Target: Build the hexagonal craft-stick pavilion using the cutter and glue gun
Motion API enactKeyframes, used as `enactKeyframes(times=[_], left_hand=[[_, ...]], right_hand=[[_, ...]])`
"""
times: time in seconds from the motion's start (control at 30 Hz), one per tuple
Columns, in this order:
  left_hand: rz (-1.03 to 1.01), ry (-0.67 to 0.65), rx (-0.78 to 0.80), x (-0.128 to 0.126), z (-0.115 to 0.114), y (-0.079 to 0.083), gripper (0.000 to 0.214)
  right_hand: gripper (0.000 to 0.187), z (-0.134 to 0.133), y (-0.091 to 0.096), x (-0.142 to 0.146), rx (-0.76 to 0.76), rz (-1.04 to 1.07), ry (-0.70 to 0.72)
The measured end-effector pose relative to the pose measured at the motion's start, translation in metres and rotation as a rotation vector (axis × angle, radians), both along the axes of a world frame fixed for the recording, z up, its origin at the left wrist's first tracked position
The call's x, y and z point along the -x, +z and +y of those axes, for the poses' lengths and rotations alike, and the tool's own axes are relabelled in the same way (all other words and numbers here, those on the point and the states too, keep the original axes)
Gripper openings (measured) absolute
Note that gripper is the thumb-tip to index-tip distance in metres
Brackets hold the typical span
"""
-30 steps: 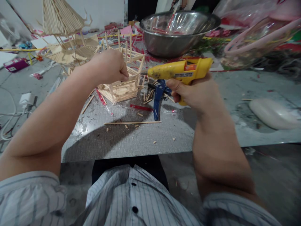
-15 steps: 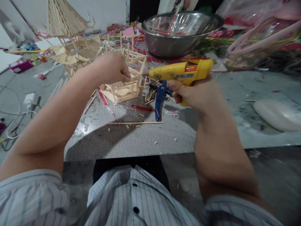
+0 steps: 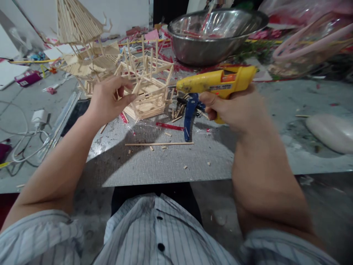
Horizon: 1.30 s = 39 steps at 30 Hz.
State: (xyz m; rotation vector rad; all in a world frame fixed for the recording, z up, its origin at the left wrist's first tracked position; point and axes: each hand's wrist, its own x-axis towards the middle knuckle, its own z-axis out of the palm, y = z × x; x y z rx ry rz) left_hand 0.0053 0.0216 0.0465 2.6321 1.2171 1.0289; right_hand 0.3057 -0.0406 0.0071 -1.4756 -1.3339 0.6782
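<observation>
A small open frame of thin wooden sticks (image 3: 150, 106) stands on the table, with several upright posts. At its near left corner is my left hand (image 3: 109, 97), thumb and fingers closing around a wooden stick (image 3: 146, 95) along the frame's upper edge; the exact contact is partly hidden. My right hand (image 3: 228, 105) grips a yellow glue gun (image 3: 204, 81) by its handle, the nozzle pointing left close to the frame's right corner. Under the gun lies a blue-handled cutter (image 3: 189, 117). One loose stick (image 3: 160, 144) lies in front of the frame.
Behind on the left rises a stick-built pagoda model (image 3: 79, 25). A steel bowl (image 3: 209, 48) stands at the back. To the right are a pale rounded object (image 3: 331, 132) and a pink-rimmed basket (image 3: 303, 48); on the left, a white charger (image 3: 40, 117) and a dark phone-like slab (image 3: 75, 116).
My left hand has moved left, from the near right part of the frame to its left corner, and its fingers have spread somewhat. The glue gun stays close to the right corner.
</observation>
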Motion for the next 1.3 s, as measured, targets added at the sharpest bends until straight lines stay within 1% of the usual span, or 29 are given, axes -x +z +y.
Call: enactKeyframes(times=[0.07, 0.17, 0.23, 0.3, 0.43, 0.63, 0.77, 0.87, 1.13, 1.23, 1.3], left_hand=[[-0.052, -0.042, 0.024, 0.008, 0.000, -0.012, 0.021], [-0.085, -0.058, 0.085, 0.011, 0.003, -0.024, 0.028], [-0.113, -0.055, 0.117, 0.010, 0.006, -0.029, 0.029], [-0.152, -0.050, 0.125, 0.009, 0.008, -0.032, 0.029], [-0.199, -0.028, 0.116, 0.008, 0.010, -0.036, 0.026], [-0.235, -0.012, 0.123, 0.008, 0.012, -0.039, 0.026], [-0.221, -0.027, 0.129, 0.008, 0.011, -0.038, 0.023], [-0.211, -0.013, 0.132, 0.007, 0.010, -0.036, 0.022], [-0.198, 0.023, 0.162, 0.007, 0.009, -0.034, 0.024], [-0.208, 0.015, 0.176, 0.007, 0.009, -0.033, 0.027], [-0.210, -0.013, 0.197, 0.008, 0.010, -0.034, 0.029]], right_hand=[[0.040, -0.001, 0.001, 0.002, -0.004, 0.009, -0.020], [0.030, -0.001, 0.004, 0.006, 0.000, 0.085, 0.010], [0.026, -0.002, 0.007, 0.009, 0.006, 0.159, 0.019], [0.026, -0.002, 0.008, 0.012, 0.006, 0.223, 0.029], [0.023, -0.001, 0.007, 0.013, -0.007, 0.275, 0.052], [0.022, 0.001, 0.002, 0.009, -0.015, 0.261, 0.077], [0.024, 0.001, 0.001, 0.009, -0.019, 0.244, 0.086], [0.024, 0.002, 0.001, 0.009, -0.025, 0.237, 0.095], [0.032, 0.001, 0.004, 0.011, 0.000, 0.237, 0.087], [0.040, 0.002, 0.003, 0.011, -0.008, 0.221, 0.087], [0.042, 0.001, 0.003, 0.011, -0.006, 0.222, 0.093]])
